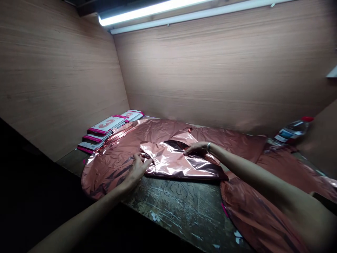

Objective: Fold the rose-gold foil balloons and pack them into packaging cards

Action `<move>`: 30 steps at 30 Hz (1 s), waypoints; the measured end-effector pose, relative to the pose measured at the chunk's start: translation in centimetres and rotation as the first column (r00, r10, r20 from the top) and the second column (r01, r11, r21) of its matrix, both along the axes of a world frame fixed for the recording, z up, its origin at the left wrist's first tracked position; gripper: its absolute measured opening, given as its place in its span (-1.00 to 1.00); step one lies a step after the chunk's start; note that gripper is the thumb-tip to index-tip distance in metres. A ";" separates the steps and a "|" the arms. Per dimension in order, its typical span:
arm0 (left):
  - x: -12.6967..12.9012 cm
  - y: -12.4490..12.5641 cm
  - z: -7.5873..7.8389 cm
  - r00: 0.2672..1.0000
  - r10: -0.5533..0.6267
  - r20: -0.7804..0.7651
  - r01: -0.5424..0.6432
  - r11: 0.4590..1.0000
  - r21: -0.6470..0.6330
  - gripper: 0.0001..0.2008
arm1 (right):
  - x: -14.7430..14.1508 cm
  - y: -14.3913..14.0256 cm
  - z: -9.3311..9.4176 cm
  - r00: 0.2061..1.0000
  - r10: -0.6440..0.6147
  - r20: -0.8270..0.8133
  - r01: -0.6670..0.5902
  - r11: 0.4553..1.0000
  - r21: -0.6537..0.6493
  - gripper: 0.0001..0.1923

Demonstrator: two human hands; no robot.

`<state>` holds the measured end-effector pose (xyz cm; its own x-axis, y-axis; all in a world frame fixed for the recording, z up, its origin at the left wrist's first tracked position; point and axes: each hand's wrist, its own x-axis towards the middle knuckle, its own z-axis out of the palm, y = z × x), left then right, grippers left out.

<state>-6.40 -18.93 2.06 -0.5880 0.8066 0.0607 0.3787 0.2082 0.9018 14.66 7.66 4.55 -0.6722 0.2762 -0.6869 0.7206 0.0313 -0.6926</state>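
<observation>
A large rose-gold foil balloon (158, 137), deflated and flat, lies spread across the worn dark table (179, 207). Part of it is folded over near the middle. My left hand (135, 170) presses flat on the foil at the left end of the folded part, fingers spread. My right hand (197, 148) rests fingertips-down on the top edge of the fold, with a ring or band at the wrist. More rose-gold foil (252, 211) drapes over the table's right side under my right forearm.
A stack of pink-and-white printed packaging cards (105, 131) showing a numeral sits at the back left corner. A plastic water bottle (292, 130) with a red cap lies at the back right. Wooden walls enclose the table on three sides; a tube lamp (147, 12) glows overhead.
</observation>
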 end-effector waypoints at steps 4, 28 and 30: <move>2.2 -0.8 2.8 0.889 0.127 -0.439 0.005 0.958 0.287 -0.59 | 0.1 0.1 -0.2 1.000 -0.002 -0.001 0.002 1.000 0.025 -0.59; 6.4 5.3 -1.9 0.298 -0.718 -0.630 0.450 0.687 -0.571 -0.26 | 7.4 -4.9 2.0 0.988 -0.004 -0.156 0.138 0.492 0.860 -0.57; 6.5 5.3 -1.9 0.302 -0.716 -0.629 0.449 0.689 -0.568 -0.25 | 7.5 -7.6 0.5 0.972 0.171 -0.162 0.064 0.469 0.881 -0.40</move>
